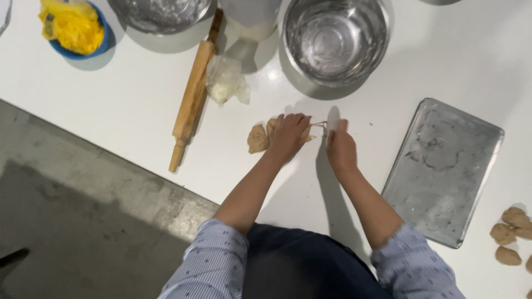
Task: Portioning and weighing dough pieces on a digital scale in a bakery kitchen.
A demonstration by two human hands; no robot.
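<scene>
Fingers: I see my left hand curled down on the dough; my right hand is closed on a scraper.
Dough: tan, lumpy, split in pieces, just below the steel bowl.
Arms: both stretched forward, sleeves pushed up.

On the white table, the lump of brown dough lies under and left of the left hand; the right hand sits just right of it. The wooden rolling pin lies further left, with a crumpled clear plastic bag beside it. The round steel bowl stands behind the hands. The flat rectangular metal tray lies right, with small brown dough pieces beyond it.
</scene>
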